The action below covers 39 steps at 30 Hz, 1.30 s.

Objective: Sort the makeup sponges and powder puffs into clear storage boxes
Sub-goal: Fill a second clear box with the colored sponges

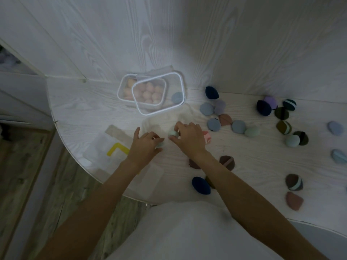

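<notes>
My right hand pinches a pale green sponge just above the white table. My left hand curls over another pale green sponge beside it. Behind them stand two clear storage boxes: the smaller box holds several peach sponges, and the larger box, overlapping it, holds peach sponges and one blue puff. Many powder puffs lie scattered to the right, blue ones, navy ones, olive ones and a pink one.
A clear lid with a yellow strip lies at the table's left edge, another clear lid near the front edge. A pink-and-white sponge sits right of my right hand. White panelled walls rise behind. The floor drops away to the left.
</notes>
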{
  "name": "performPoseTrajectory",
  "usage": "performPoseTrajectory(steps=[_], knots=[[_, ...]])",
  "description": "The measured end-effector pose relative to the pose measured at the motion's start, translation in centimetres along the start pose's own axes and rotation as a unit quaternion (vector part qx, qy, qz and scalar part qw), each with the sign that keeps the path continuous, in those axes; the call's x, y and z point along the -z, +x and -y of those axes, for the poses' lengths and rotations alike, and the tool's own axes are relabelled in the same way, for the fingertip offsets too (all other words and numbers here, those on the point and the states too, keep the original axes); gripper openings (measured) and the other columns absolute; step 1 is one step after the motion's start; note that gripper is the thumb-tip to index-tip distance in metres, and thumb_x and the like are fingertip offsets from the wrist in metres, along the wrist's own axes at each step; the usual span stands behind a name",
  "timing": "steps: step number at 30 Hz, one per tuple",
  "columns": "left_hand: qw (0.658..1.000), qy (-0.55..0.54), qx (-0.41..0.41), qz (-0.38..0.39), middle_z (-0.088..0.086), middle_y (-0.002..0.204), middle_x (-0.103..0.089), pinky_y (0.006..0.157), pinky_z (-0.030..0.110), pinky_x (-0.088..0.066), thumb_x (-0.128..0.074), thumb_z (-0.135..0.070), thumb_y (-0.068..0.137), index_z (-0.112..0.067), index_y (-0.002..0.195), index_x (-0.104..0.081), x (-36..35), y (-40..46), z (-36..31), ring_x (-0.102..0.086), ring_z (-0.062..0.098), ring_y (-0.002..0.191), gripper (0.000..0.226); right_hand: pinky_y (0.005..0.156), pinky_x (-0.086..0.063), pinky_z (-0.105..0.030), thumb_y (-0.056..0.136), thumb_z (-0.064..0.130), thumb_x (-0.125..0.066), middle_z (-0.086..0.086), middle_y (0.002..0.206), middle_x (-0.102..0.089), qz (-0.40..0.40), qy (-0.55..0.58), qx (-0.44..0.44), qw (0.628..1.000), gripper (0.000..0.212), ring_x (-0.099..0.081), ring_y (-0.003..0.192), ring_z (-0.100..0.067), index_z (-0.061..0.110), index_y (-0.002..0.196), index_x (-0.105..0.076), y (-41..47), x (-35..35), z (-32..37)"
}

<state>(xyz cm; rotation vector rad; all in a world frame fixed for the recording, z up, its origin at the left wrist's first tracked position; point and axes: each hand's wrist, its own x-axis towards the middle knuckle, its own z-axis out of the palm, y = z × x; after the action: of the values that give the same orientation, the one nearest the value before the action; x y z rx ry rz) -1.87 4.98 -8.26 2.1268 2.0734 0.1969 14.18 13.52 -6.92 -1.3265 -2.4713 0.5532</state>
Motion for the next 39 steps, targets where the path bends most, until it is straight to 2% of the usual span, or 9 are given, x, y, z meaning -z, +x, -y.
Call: performPoseTrajectory(steps=[6, 10, 14, 18, 21, 26, 32, 36, 39], knots=[[0.999, 0.008, 0.022, -0.028, 0.008, 0.094, -0.068, 0.102, 0.061, -0.027, -0.080, -0.027, 0.067, -0.008, 0.114, -0.063, -0.4, 0.5, -0.7, -0.067, 0.027, 0.084, 0.054, 0.080, -0.030, -0.034, 0.085, 0.045, -0.053, -0.006, 0.081, -0.065, 0.079, -0.115, -0.033, 0.990, 0.034, -0.051, 0.085, -0.023, 0.011, 0.088, -0.059, 1.8, -0.5, 0.9], [0.999, 0.014, 0.014, -0.039, 0.007, 0.093, -0.068, 0.096, 0.065, -0.031, -0.084, -0.031, 0.059, -0.010, 0.114, -0.064, -0.4, 0.6, -0.6, -0.068, 0.027, 0.080, 0.062, 0.079, -0.028, -0.033, 0.092, 0.038, -0.042, -0.005, 0.085, -0.069, 0.141, -0.049, -0.016, 0.989, 0.039, -0.052, 0.088, -0.023, 0.011, 0.086, -0.070, 1.6, -0.6, 0.9], [0.999, 0.014, -0.011, -0.034, 0.004, 0.105, -0.068, 0.099, 0.067, -0.024, -0.081, -0.021, 0.065, -0.015, 0.115, -0.065, -0.4, 0.6, -1.0, -0.066, 0.027, 0.090, 0.053, 0.084, -0.028, -0.031, 0.097, 0.032, -0.040, -0.006, 0.099, -0.068, 0.190, 0.018, 0.003, 0.982, 0.034, -0.047, 0.101, -0.023, 0.015, 0.107, -0.068, 0.5, 0.5, -1.1], [0.999, 0.017, -0.021, -0.019, 0.009, 0.092, -0.069, 0.105, 0.057, -0.027, -0.079, -0.014, 0.067, -0.009, 0.110, -0.065, -0.6, 0.8, -1.4, -0.067, 0.030, 0.081, 0.046, 0.080, -0.035, -0.018, 0.091, 0.017, -0.052, -0.006, 0.097, -0.069, 0.036, 0.183, 0.006, 0.982, 0.024, -0.052, 0.090, -0.013, 0.008, 0.106, -0.067, -1.9, 3.1, -4.0], [0.999, 0.015, -0.039, -0.020, 0.009, 0.086, -0.069, 0.094, 0.051, -0.043, -0.085, -0.013, 0.060, -0.008, 0.104, -0.068, -0.8, 1.1, -2.7, -0.067, 0.027, 0.072, 0.047, 0.077, -0.037, -0.019, 0.088, 0.001, -0.053, -0.009, 0.097, -0.066, -0.062, 0.129, -0.104, 0.984, 0.021, -0.059, 0.089, -0.022, 0.003, 0.105, -0.065, -4.0, 5.7, -8.7], [0.999, -0.008, -0.037, -0.015, 0.008, 0.088, -0.069, 0.086, 0.045, -0.050, -0.085, -0.012, 0.059, -0.009, 0.103, -0.069, -0.9, 2.4, -5.0, -0.067, 0.026, 0.071, 0.047, 0.080, -0.044, -0.043, 0.073, -0.016, -0.051, -0.025, 0.104, -0.062, -0.042, -0.058, -0.176, 0.982, 0.036, -0.054, 0.099, -0.043, -0.005, 0.106, -0.061, -5.4, 7.5, -17.5], [0.999, -0.033, 0.019, -0.004, 0.012, 0.110, -0.065, 0.097, 0.041, -0.040, -0.074, -0.012, 0.075, -0.005, 0.110, -0.065, -0.8, 3.2, -4.7, -0.063, 0.032, 0.094, 0.037, 0.071, -0.042, -0.042, 0.080, 0.001, -0.061, -0.019, 0.102, -0.060, -0.015, -0.184, -0.166, 0.969, 0.029, -0.054, 0.089, -0.036, 0.004, 0.109, -0.058, -5.0, 8.0, -20.2], [0.997, -0.055, 0.046, 0.027, 0.009, 0.120, -0.060, 0.108, 0.035, -0.025, -0.065, -0.016, 0.084, -0.006, 0.118, -0.059, -1.0, 3.4, -4.8, -0.057, 0.027, 0.108, 0.035, 0.075, -0.043, -0.036, 0.083, 0.022, -0.059, -0.005, 0.094, -0.065, -0.093, -0.043, -0.096, 0.990, 0.022, -0.057, 0.081, -0.024, 0.014, 0.103, -0.063, -3.7, 7.4, -15.9], [0.997, -0.044, 0.058, 0.038, 0.005, 0.117, -0.062, 0.108, 0.031, -0.022, -0.061, -0.021, 0.087, -0.011, 0.122, -0.054, -0.9, 3.5, -4.9, -0.057, 0.023, 0.107, 0.037, 0.075, -0.038, -0.026, 0.083, 0.019, -0.063, 0.002, 0.093, -0.063, -0.080, 0.093, -0.009, 0.992, 0.019, -0.051, 0.084, -0.012, 0.014, 0.101, -0.062, -2.1, 6.8, -10.0]])
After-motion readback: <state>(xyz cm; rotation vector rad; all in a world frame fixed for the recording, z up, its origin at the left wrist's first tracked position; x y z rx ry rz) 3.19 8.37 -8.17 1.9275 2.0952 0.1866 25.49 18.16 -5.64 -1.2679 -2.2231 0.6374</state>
